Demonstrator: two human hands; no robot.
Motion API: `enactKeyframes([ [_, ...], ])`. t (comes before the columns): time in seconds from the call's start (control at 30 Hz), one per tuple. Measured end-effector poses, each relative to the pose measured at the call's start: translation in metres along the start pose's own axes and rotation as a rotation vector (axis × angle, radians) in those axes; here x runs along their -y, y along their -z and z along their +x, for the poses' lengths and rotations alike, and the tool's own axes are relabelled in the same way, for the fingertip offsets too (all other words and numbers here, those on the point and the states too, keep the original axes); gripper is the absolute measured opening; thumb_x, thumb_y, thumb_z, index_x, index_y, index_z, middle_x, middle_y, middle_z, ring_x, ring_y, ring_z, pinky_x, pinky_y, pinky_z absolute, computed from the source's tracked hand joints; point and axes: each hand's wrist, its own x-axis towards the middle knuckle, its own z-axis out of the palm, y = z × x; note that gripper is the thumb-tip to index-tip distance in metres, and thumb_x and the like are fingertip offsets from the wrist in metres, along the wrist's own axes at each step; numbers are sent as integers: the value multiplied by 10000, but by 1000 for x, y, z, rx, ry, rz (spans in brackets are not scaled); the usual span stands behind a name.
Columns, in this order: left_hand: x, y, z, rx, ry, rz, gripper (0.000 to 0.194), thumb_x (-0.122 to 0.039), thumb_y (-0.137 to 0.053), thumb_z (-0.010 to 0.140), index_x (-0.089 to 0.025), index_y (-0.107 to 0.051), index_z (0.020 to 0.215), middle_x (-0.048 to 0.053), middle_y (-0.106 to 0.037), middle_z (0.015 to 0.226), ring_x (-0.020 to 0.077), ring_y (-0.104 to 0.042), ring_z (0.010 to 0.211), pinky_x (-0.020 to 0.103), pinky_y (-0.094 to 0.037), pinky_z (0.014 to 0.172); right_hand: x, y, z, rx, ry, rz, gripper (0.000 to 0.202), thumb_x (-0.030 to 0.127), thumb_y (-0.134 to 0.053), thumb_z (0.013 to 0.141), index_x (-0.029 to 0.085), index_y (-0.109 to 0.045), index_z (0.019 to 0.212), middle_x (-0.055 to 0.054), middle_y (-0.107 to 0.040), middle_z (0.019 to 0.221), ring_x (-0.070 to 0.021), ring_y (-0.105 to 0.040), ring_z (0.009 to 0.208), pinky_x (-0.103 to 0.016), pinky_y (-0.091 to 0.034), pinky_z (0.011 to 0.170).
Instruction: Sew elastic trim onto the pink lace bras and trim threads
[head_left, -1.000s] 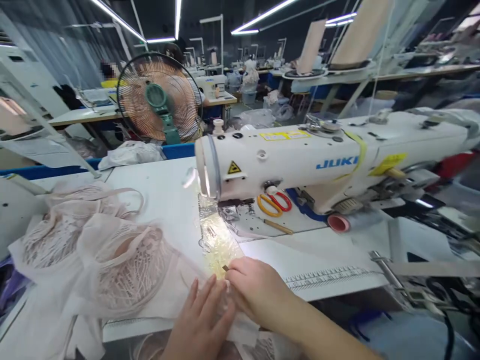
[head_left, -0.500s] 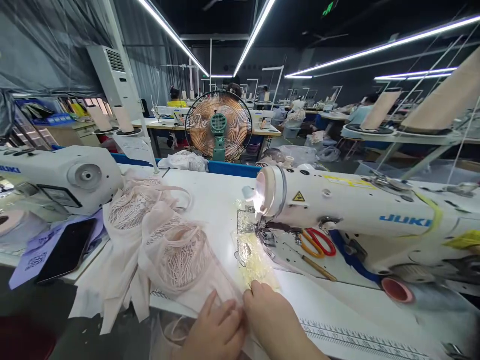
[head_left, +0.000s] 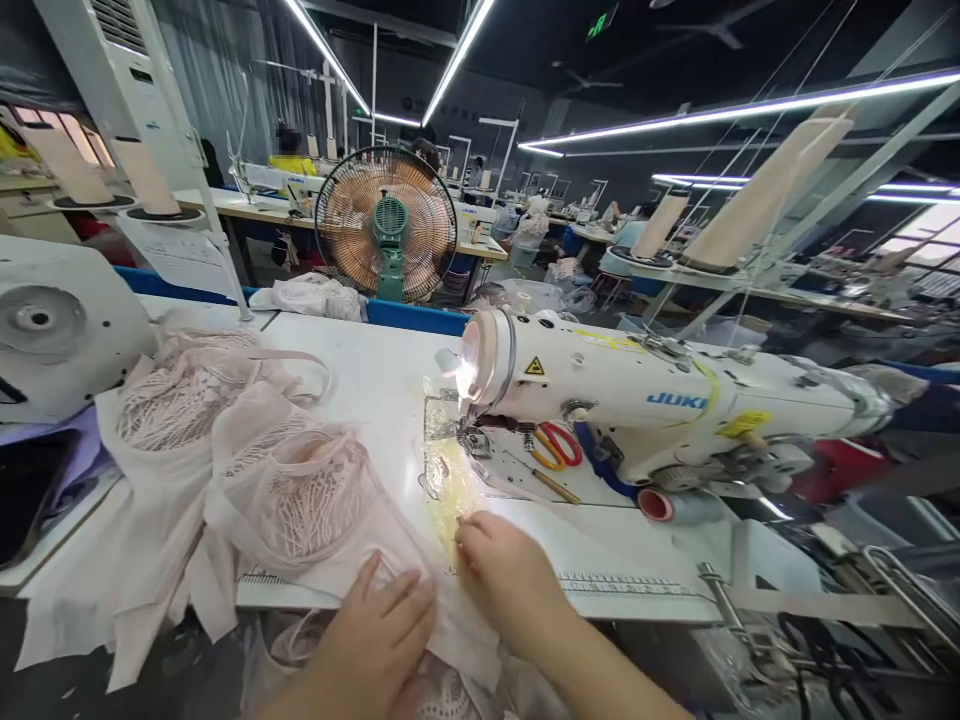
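A pale pink lace bra point(head_left: 315, 500) lies spread on the white table, its edge hanging over the front. My left hand point(head_left: 379, 630) rests on the bra's lower fabric, fingers lying apart. Just to its right, my right hand point(head_left: 514, 580) has its fingers curled in a pinch beside the yellow tape-covered plate point(head_left: 452, 490). What those fingertips hold, if anything, is hidden. Beyond them stands a white sewing machine point(head_left: 600, 390), its lamp lit over the needle area. More pink lace garment point(head_left: 172, 400) lies bunched to the left.
Orange-and-red scissors point(head_left: 559, 447) and a wooden-handled tool point(head_left: 555, 487) lie under the machine arm. A ruler strip point(head_left: 622, 585) runs along the front edge. A second machine point(head_left: 67, 330) and a dark phone point(head_left: 30, 490) are at left. A fan point(head_left: 388, 225) stands behind the table.
The view has turned to the right, so the table things sit further left. My right hand has drawn apart from my left hand, which still lies on the bra.
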Motion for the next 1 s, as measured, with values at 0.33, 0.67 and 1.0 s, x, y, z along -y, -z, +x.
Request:
enactKeyframes([
  [0.33, 0, -2, -2, 70, 34, -63, 661, -145, -504, 724, -177, -342, 1363, 82, -498, 1359, 272, -413, 1260, 537, -91, 1104, 36, -14, 19, 177, 43, -54, 165, 10, -555, 751, 156, -614, 803, -72, -599, 736, -183, -574, 674, -255, -365, 537],
  [0.67, -1, -8, -5, 77, 29, -22, 658, -152, -504, 696, -143, -372, 1340, 75, -474, 1380, 268, -393, 1264, 542, 30, 1097, 10, -7, 24, 66, 56, -142, 215, -39, -522, 696, 152, -606, 749, -85, -597, 732, -213, -570, 716, -277, -373, 555],
  [1.0, -3, -2, -2, -250, -54, -23, 259, -209, -385, 915, -205, -576, 1089, 71, -682, 1084, 169, -642, 927, 282, -503, 839, -47, -15, 6, -126, -142, -106, 153, 69, -537, 793, 176, -515, 686, -21, -566, 677, -146, -547, 594, -239, -319, 503],
])
